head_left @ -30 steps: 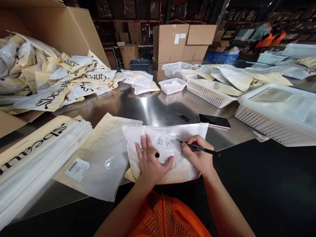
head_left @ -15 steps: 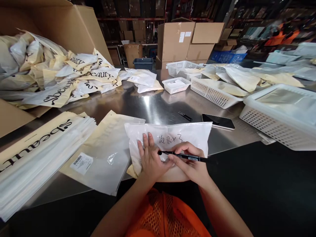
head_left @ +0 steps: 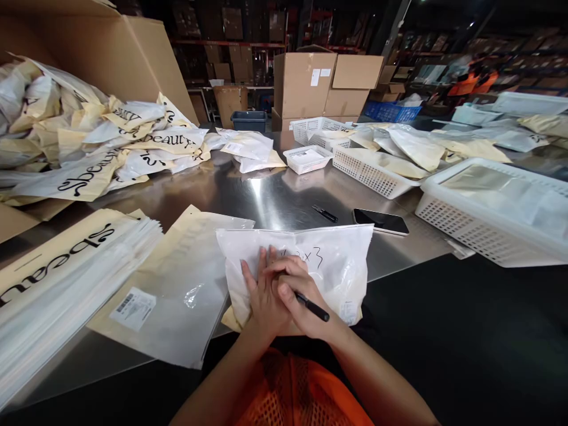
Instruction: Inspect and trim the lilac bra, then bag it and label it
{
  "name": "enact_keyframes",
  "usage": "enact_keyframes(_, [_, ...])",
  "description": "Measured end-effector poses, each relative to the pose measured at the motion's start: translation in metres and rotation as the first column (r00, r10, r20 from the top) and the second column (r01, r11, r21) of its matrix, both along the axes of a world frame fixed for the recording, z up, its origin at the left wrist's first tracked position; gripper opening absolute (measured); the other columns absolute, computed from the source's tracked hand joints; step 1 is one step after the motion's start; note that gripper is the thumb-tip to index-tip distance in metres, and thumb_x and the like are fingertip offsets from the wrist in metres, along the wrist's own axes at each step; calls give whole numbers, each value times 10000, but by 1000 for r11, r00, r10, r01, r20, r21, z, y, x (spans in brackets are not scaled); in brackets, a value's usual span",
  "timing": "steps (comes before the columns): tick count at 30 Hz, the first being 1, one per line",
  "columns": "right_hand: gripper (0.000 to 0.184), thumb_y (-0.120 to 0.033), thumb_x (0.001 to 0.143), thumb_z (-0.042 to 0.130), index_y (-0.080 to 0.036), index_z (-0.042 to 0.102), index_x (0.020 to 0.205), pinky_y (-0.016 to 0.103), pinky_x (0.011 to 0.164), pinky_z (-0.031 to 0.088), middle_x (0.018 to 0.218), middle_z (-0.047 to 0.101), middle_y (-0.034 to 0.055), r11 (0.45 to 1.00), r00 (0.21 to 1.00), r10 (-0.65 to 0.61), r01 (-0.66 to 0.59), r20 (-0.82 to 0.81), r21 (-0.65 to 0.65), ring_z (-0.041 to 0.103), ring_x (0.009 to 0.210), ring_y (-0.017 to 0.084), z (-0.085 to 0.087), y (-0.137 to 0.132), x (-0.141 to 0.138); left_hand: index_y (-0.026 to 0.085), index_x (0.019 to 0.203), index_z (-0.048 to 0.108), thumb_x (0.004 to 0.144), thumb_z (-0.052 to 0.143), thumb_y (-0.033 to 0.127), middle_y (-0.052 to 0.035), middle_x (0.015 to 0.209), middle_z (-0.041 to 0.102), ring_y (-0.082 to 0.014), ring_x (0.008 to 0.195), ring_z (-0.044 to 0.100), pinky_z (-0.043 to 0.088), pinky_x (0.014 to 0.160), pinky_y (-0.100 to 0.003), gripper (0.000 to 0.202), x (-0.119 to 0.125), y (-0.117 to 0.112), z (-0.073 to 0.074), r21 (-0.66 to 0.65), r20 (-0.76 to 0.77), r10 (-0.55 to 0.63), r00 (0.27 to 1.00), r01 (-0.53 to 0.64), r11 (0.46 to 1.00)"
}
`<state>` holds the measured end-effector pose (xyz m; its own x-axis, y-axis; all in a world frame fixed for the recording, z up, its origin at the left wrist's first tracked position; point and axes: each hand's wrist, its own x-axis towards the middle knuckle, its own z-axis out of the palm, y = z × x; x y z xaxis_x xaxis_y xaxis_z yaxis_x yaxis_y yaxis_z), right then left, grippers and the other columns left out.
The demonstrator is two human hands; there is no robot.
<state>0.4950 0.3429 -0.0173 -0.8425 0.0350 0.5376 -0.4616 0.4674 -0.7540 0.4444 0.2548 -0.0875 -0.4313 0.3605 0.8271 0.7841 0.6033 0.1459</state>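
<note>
A white and cream plastic mailing bag (head_left: 341,269) lies in front of me at the table's edge, with black handwriting on its upper part and a small printed label at its lower right. My left hand (head_left: 266,299) rests on the bag, fingers stretched out and apart. Crossing over it, my right hand (head_left: 302,290) grips a black marker pen (head_left: 314,307); the pen's rear end points down to the right. The pen's tip and any cap are hidden by my hands, and the right fingers cover part of the writing.
Left of the bag lie a labelled flat mailing bag (head_left: 177,296) and a stack of bags (head_left: 75,290). A large carton (head_left: 146,59) holds filled bags. A phone (head_left: 380,221), a small black tool (head_left: 325,213) and white baskets (head_left: 492,225) sit ahead and right. Another person in orange (head_left: 464,84) stands far back.
My right hand has moved left with the marker, now over my left hand and the writing. The marker has turned from nearly level to slanting. The view has shifted slightly.
</note>
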Motion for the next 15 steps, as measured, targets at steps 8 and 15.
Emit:
enact_keyframes(8, [359, -416, 1023, 408, -258, 726, 974, 436, 1128, 313, 1128, 670, 36, 996, 997, -69, 72, 45, -52, 493, 1238, 228, -8, -10, -21, 63, 1461, 355, 932, 505, 151, -223, 1392, 546, -307, 1437, 361, 160, 1210, -622, 556, -13, -7, -7, 81, 69, -117, 991, 111, 991])
enact_keyframes(15, [457, -508, 1033, 322, -237, 673, 922, 445, 1107, 396, 1119, 662, 49, 995, 980, -95, 86, -176, -60, 511, 1236, 223, -11, -3, 1, 134, 1363, 450, 912, 533, 221, -200, 1458, 492, -330, 1481, 261, 92, 1211, -634, 467, -19, -11, -3, 18, 88, -206, 974, 206, 978])
